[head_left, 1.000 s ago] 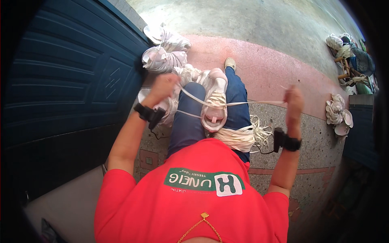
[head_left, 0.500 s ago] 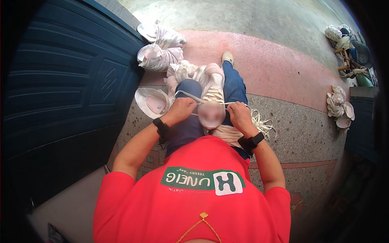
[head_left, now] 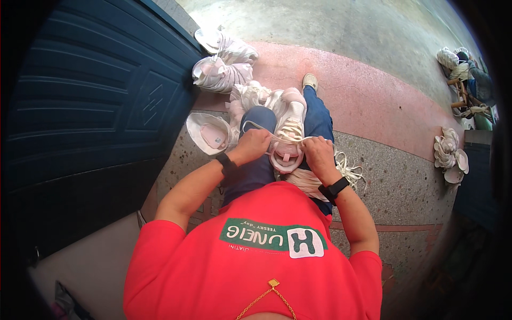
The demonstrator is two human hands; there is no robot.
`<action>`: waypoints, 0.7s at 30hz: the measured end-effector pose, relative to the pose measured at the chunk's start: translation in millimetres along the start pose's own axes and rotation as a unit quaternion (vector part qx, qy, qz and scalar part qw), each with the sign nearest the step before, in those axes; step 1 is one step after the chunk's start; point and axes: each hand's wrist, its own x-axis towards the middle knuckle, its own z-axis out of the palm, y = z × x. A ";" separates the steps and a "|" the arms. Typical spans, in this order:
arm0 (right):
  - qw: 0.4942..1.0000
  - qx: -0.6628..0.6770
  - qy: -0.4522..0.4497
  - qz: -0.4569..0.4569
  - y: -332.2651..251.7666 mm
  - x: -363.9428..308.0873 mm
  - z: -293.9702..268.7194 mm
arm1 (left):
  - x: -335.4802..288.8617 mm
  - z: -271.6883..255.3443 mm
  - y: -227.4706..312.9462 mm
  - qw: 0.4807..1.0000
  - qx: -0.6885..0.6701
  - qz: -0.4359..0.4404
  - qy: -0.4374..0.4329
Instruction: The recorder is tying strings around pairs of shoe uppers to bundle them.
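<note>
A pink and white sneaker (head_left: pixel 292 109) rests between my knees, toe pointing away from me and its ankle opening toward me. Flat cream shoelaces run across its tongue area. My left hand (head_left: pixel 255 145), on the shoe's left, is closed on one lace end, and a loop of it curves over my left knee. On the other side, my right hand (head_left: pixel 319 153) pinches the other part of the shoelace (head_left: pixel 285 140) close to the eyelets. Under the shoe's near end lies a pale cloth (head_left: pixel 303 182). A bundle of loose laces (head_left: pixel 349 170) hangs beside my right thigh.
At the left stands a dark blue panelled door (head_left: pixel 101 90). Stacks of white and pink shoe uppers (head_left: pixel 221 74) lie beside it, with a single upper (head_left: pixel 209 133) nearer my left knee. More pale uppers (head_left: pixel 449 154) and a wooden stool (head_left: pixel 460 93) are at the right.
My hands have come closer together over the shoe, still holding the lace. The whole view has shifted slightly, so surroundings sit farther right.
</note>
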 end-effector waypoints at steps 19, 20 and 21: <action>0.998 -0.043 -0.003 0.038 -15.4 -9.3 -9.8 | -14.0 13.7 36.7 0.960 0.249 0.122 0.033; 0.999 -0.025 0.004 0.027 -12.3 -10.1 -7.7 | -12.5 10.5 41.0 0.954 0.258 0.145 0.040; 1.000 -0.008 0.011 0.015 -8.8 -10.5 -5.8 | -11.0 7.0 45.0 0.941 0.281 0.184 0.046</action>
